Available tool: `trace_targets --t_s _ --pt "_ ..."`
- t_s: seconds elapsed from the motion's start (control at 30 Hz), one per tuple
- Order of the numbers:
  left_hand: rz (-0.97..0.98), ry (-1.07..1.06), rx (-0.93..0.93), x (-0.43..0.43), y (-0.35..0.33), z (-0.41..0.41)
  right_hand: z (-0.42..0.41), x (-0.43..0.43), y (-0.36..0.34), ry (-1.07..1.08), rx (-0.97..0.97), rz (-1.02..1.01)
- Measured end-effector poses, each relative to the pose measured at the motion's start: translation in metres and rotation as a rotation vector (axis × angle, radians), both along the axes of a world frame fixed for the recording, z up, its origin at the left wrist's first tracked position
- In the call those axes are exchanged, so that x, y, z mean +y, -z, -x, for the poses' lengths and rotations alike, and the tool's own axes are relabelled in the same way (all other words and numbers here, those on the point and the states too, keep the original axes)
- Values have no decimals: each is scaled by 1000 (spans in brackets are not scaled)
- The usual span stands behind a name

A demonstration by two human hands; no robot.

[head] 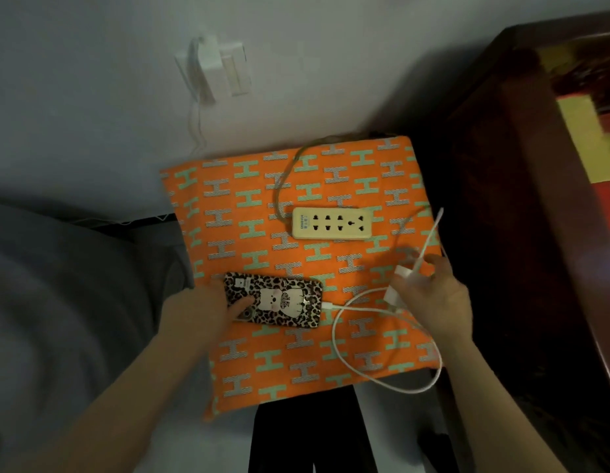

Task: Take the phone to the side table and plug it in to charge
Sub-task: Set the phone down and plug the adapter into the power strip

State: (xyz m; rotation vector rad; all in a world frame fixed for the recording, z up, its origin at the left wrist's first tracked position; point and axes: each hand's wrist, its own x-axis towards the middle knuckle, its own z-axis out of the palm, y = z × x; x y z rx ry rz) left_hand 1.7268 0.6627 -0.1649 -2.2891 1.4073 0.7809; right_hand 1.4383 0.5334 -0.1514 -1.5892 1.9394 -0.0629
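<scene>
On the side table, w/ its orange H-print cover, I see the phone lying flat, back up, leopard case w/ a white cartoon figure. My left hand rests at the phone's left end: thumb lies across the case near the camera, other fingers tucked along the far edge, so it's pressing/steadying, not a full wrap. A white cable is plugged into the phone's right end and loops off the table's front-right corner. My right hand is just right of the phone, apart from it, fingers curled round the white charger plug, cable running up out of the grip. Cream power strip sits behind, between both hands, sockets empty, near but not touching the plug. Wall socket is well apart, on the wall.
</scene>
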Motion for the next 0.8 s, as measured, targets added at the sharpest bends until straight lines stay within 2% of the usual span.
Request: trace_targets --t_s 0.07,0.2,0.23,0.33,0.47,0.7,0.8 --pt "64 76 -25 -16 -8 -3 5 -5 -12 31 -164 103" --pt "588 110 227 -53 -21 8 -9 -19 -32 48 -434 204" --pt "652 126 285 -63 -22 15 -17 -23 -32 48 -462 215" --pt "612 175 366 -90 -16 34 -43 -32 -30 25 -483 254" --pt "566 182 360 -112 2 47 -76 -36 -20 -51 -454 385" --pt "650 115 388 -121 20 48 -94 -35 -6 -154 -283 451" --pt "681 91 408 -119 22 47 -95 -32 -12 -136 -290 439"
